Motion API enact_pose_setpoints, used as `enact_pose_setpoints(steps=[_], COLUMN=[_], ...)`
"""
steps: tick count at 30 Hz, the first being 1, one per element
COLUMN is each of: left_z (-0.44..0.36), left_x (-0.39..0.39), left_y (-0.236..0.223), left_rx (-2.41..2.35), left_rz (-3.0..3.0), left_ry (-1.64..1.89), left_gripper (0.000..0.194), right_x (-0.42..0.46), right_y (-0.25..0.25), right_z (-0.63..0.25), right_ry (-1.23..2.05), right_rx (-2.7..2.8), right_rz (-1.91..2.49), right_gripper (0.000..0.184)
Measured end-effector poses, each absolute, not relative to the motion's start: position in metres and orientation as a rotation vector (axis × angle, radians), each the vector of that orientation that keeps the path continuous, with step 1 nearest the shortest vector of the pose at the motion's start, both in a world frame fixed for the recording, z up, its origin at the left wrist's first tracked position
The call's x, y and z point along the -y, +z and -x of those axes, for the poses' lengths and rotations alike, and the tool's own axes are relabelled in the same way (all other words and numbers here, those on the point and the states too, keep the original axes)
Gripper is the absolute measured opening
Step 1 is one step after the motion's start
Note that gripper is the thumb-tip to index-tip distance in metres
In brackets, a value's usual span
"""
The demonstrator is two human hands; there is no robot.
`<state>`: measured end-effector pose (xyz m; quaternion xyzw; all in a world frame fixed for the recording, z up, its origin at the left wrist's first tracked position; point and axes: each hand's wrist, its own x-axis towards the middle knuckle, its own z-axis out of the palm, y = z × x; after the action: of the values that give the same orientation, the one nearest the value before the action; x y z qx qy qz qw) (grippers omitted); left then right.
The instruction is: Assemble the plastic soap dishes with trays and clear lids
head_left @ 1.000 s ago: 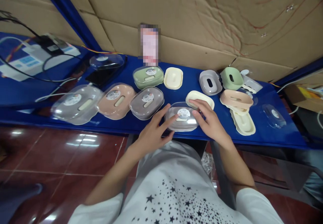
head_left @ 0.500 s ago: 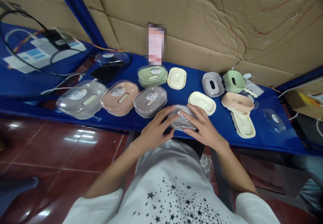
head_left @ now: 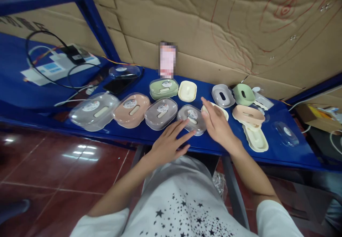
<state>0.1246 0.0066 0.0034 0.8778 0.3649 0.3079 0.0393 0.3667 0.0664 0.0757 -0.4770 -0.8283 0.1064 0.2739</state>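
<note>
A grey soap box with a clear lid [head_left: 191,118] lies on the blue shelf [head_left: 235,145] right in front of me. My left hand [head_left: 171,142] is open, its fingers stretched out and touching the box's near left edge. My right hand [head_left: 217,124] is open too, fingers straight, beside the box's right side and over a cream tray [head_left: 223,110]. Neither hand grips anything.
To the left stand lidded boxes: grey [head_left: 161,113], peach [head_left: 130,105], clear [head_left: 94,111], green [head_left: 163,88]. A cream lid [head_left: 187,90], grey tray [head_left: 222,95], green tray [head_left: 243,94], peach tray [head_left: 248,114] and cream tray [head_left: 255,138] lie further right. Cardboard lines the back.
Both hands have let go of the lidded grey box and spread open. The box now lies a little further from the shelf's front edge. My view has tilted up slightly.
</note>
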Motion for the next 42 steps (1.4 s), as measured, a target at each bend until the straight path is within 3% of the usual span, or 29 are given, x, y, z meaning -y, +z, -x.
enact_pose_setpoints(steps=[4,11,16,20,23,26,28,34,39,42], left_z=[-0.129,-0.144,-0.157,-0.175,-0.187,-0.189,-0.183,-0.152,-0.148,-0.151], left_x=[-0.006,-0.009,-0.041,-0.056,-0.049,-0.039,-0.035,-0.038,-0.042,-0.026], left_y=[0.006,0.013,0.018,0.030,0.037,0.031,0.022,0.009,0.017,0.018], left_rx=[-1.164,-1.306,-1.333,-1.299,-1.222,-1.201,-1.258,-1.322,-1.230,-1.287], left_rz=[-2.815,-2.846,-2.757,-2.613,-2.488,-2.435,-2.406,-2.482,-2.559,-2.547], left_ry=[0.821,0.787,0.746,1.016,1.229,1.270,1.272,1.001,0.820,0.897], left_gripper=[0.057,0.057,0.069,0.089,0.095,0.082,0.069,0.048,0.032,0.045], right_x=[-0.140,-0.209,-0.179,-0.133,-0.092,-0.066,-0.068,-0.139,-0.153,-0.124], right_y=[0.094,0.073,0.089,0.090,0.077,0.066,0.064,0.060,0.059,0.067], right_z=[-0.358,-0.352,-0.404,-0.434,-0.428,-0.417,-0.418,-0.465,-0.482,-0.475], right_ry=[0.255,0.200,0.249,0.514,0.805,0.958,0.831,-0.106,-0.112,0.084], right_rx=[2.433,2.643,1.884,1.374,1.255,1.460,1.693,2.075,2.080,1.787], right_rz=[1.090,1.213,1.152,1.181,1.232,1.250,1.257,1.550,1.627,1.461], right_gripper=[0.042,0.017,0.029,0.039,0.040,0.041,0.040,0.033,0.031,0.037])
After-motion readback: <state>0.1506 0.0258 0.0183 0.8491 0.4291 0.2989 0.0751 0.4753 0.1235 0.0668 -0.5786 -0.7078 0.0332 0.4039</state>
